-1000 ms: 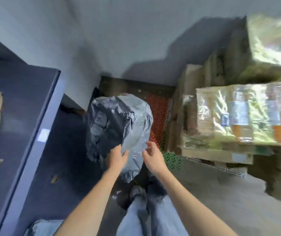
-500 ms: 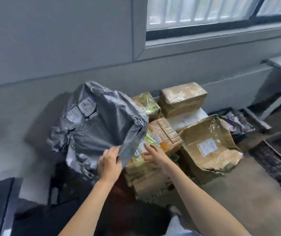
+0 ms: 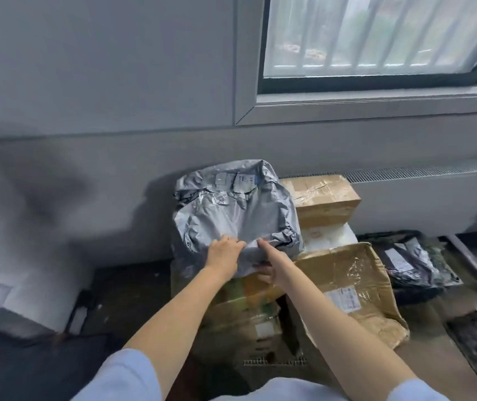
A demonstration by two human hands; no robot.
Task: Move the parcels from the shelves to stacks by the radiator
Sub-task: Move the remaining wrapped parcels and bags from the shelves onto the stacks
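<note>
Gripping the near edge of the grey plastic mailer bag (image 3: 236, 215), your left hand (image 3: 224, 253) lies on top with fingers curled over the crumpled film, while your right hand (image 3: 270, 269) pinches the same edge from beneath, thumb above. Beyond your fingertips the bag sits atop the stacked cardboard boxes (image 3: 322, 198) beside the radiator (image 3: 422, 195); right of your right fingers leans a crushed carton (image 3: 356, 287).

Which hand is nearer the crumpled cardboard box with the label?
Right. The right hand is beside the crumpled cardboard box; the left hand is farther left, on the grey bag.
</note>
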